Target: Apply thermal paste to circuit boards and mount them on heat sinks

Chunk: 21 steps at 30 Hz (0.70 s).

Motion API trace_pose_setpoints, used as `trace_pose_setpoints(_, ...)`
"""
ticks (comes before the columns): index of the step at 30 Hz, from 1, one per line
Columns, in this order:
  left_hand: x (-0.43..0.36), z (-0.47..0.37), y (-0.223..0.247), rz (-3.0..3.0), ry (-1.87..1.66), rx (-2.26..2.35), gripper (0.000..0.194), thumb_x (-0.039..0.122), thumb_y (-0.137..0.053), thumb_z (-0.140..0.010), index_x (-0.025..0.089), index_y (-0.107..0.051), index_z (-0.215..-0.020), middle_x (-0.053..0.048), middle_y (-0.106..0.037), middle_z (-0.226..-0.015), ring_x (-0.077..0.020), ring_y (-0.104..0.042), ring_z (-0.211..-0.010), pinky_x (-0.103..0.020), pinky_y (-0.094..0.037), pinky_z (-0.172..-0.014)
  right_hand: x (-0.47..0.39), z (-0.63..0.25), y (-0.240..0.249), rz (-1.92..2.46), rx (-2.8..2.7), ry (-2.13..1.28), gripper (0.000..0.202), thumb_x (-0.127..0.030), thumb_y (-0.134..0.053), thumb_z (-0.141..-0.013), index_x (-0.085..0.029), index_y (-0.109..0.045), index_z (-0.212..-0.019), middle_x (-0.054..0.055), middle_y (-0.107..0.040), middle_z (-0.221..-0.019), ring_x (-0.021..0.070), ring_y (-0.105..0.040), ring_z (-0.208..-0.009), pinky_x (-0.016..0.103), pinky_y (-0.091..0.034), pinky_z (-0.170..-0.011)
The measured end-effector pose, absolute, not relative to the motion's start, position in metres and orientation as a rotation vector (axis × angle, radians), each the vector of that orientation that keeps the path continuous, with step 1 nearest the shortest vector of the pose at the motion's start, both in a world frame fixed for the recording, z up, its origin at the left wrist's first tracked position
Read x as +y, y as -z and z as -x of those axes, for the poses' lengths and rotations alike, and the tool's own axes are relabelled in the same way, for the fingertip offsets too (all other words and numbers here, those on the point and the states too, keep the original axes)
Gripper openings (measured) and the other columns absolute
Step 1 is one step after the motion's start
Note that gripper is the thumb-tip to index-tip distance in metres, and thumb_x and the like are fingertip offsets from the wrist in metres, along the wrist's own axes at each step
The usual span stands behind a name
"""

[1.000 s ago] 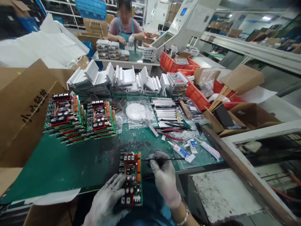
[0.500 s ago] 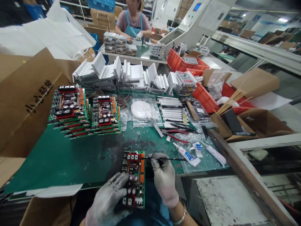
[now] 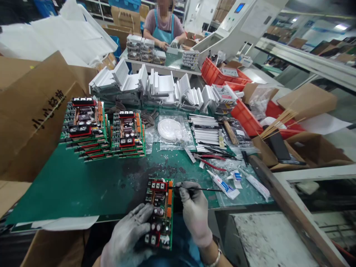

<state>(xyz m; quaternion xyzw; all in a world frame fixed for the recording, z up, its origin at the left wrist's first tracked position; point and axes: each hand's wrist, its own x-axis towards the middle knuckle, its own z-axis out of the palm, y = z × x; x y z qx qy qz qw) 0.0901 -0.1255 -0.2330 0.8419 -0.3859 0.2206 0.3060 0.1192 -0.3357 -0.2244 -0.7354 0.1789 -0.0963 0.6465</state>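
Note:
A green circuit board with red, black and orange parts lies at the table's front edge, its lower part over my lap. My gloved left hand holds the board by its left side, fingers closed on it. Pinched in my gloved right hand is a thin black stick, whose left tip is at the board's upper right, near the orange connectors. Behind, two stacks of similar boards, a left one and a right one, stand on the green table.
Silver heatsinks line the back. A white disc, black-and-white strips, red-handled pliers and glue tubes lie on the right. Red crates stand beyond; a cardboard box is at left. A person works opposite.
The view has shifted slightly, so the scene sits a little further right. Both hands keep nearly the same hold on the board and stick.

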Motion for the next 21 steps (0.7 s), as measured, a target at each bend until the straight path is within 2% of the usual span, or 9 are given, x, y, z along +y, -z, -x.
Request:
trace_pose_setpoints(13, -0.1250, -0.0874, 0.2363, -2.207, -0.566, -1.021, 0.033, 0.048, -0.043, -0.100, 0.018, -0.053, -0.108, -0.014, -0.072, -0.113, -0.0190, -0.064, -0.118, -0.033, -0.052, -0.104, -0.3334, -0.1173, 0.2218, 1.704, 0.372, 0.270, 0.022, -0.044, -0.065, -0.083, -0.021, -0.065, -0.081, 0.006, -0.075, -0.085, 0.0214, -0.069, -0.079, 0.032, -0.054, -0.071)
trace_pose_setpoints(21, -0.1296, -0.0883, 0.2325, -2.208, -0.603, -0.983, 0.028, 0.044, -0.047, -0.099, 0.019, -0.053, -0.109, -0.014, -0.072, -0.112, -0.0206, -0.067, -0.112, -0.035, -0.055, -0.100, -0.3360, -0.1158, 0.2230, 1.701, 0.391, 0.262, 0.022, -0.043, -0.066, -0.082, -0.021, -0.066, -0.083, 0.007, -0.075, -0.089, 0.0231, -0.069, -0.084, 0.035, -0.054, -0.075)
